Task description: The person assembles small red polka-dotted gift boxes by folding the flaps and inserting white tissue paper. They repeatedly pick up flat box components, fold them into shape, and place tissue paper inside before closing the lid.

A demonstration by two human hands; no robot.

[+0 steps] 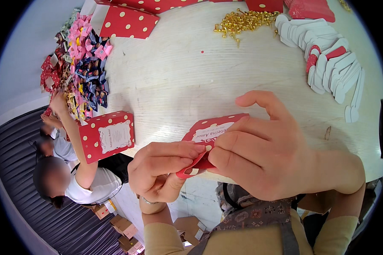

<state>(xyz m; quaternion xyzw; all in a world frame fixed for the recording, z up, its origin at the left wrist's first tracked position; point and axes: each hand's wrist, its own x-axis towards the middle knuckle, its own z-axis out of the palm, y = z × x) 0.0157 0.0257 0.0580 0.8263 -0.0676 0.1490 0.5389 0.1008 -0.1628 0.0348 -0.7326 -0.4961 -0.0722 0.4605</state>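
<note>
My left hand (164, 168) and my right hand (264, 153) both grip a flat red card box with white dots and a white label (210, 131), held at the near edge of the pale wooden table (187, 76). Left thumb and fingers pinch a red flap at the box's lower corner. My right hand covers most of the box, its index finger raised. A finished red dotted box (107, 136) stands on the table edge to the left.
A fanned stack of flat white and red card cut-outs (327, 59) lies at the far right. Gold metal pieces (242, 21) sit at the top. Pink, navy and red ribbon bows (87, 68) are heaped at the left. A person (76, 170) reaches toward them. More red dotted sheets (127, 21) lie at the back.
</note>
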